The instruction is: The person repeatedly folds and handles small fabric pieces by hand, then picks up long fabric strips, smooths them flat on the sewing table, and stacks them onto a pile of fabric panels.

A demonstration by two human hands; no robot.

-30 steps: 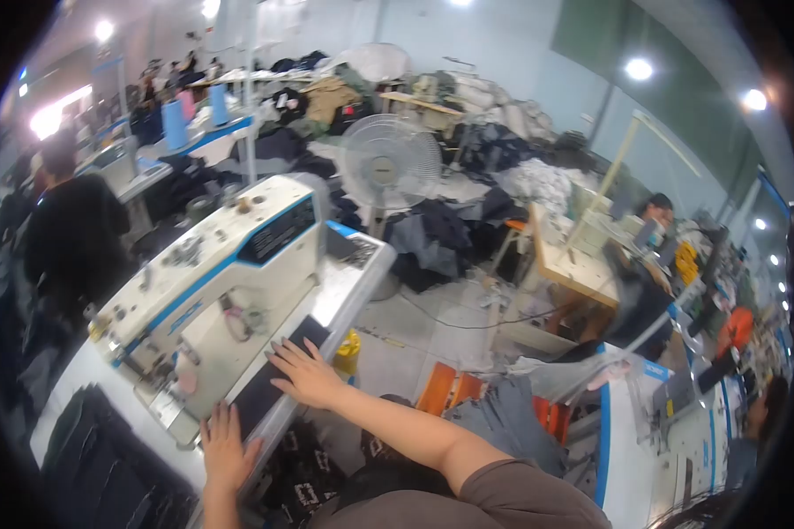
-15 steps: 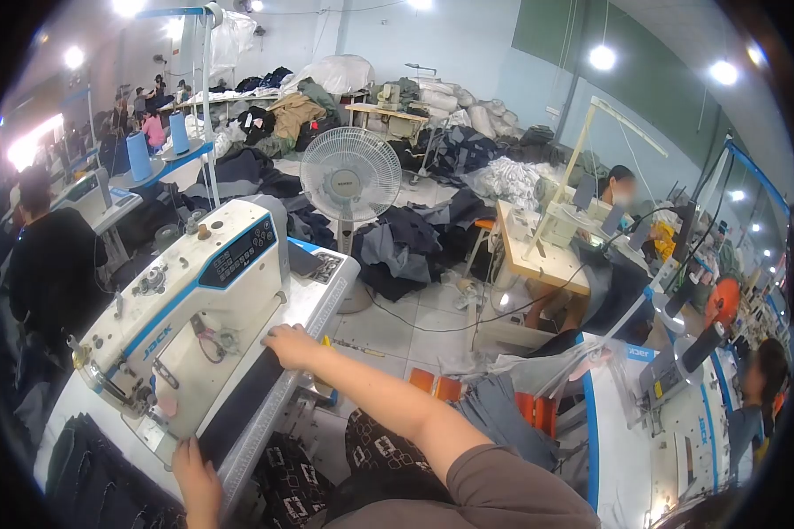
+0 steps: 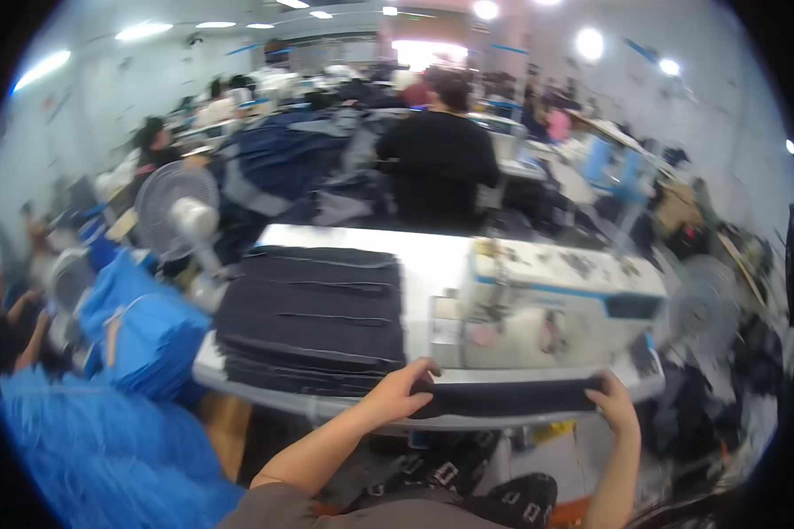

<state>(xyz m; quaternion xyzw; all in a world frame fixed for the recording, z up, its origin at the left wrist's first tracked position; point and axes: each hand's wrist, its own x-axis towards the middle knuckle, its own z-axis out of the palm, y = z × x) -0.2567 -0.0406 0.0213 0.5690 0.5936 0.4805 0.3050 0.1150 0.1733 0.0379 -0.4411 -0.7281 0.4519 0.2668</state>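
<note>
At a white bench (image 3: 425, 264) in a crowded sewing room, left hand (image 3: 397, 394) and right hand (image 3: 619, 407), fingers curled, pinch opposite ends of a dark cloth strip (image 3: 507, 399), likely light, floppy, best held there.

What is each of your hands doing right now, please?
Left hand: closed on one end of the dark fabric strip.
Right hand: closed on its other end.

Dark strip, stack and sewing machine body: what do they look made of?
Dark strip: fabric, possibly denim; matte, but weave too blurred to confirm.
Stack: fabric too, likely denim; matte dark faces, pale frayed-looking edges.
Sewing machine body: smooth off-white finish, likely painted metal; plastic covers possible.
</note>
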